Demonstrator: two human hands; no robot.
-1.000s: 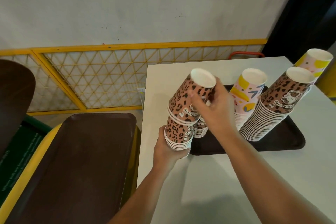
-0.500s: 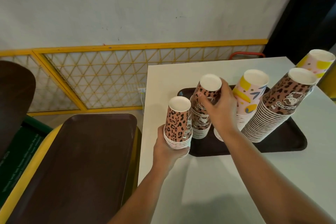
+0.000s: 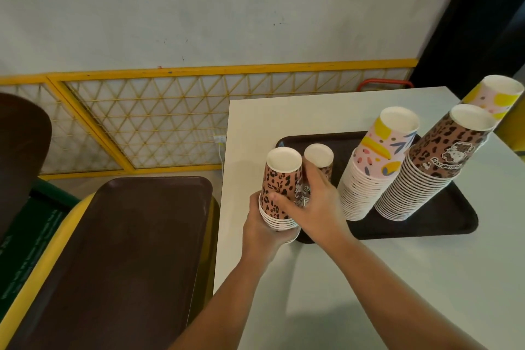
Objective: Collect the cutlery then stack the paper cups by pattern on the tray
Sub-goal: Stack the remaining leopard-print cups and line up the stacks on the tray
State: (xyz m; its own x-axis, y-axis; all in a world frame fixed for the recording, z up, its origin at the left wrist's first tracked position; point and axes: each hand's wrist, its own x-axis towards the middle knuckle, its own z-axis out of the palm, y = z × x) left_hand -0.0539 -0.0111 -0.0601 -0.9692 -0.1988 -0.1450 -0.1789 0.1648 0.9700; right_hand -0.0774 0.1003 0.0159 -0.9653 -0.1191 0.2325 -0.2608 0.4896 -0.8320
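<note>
Head view: left hand (image 3: 262,231) grips a short leopard stack (image 3: 279,193) at the tray (image 3: 443,221) edge; right hand (image 3: 315,202) grasps its side. Stacking step; next, likely seat it on the neighbouring leopard stack (image 3: 319,160).

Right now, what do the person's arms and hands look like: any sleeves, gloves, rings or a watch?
Both forearms are bare as far as the frame shows, with no sleeve edge in view. The left hand and right hand wear no gloves. No ring, watch or bracelet shows on the visible fingers or wrists, and no markings. The upper arms lie outside the picture, so what is worn there cannot be told.
</note>
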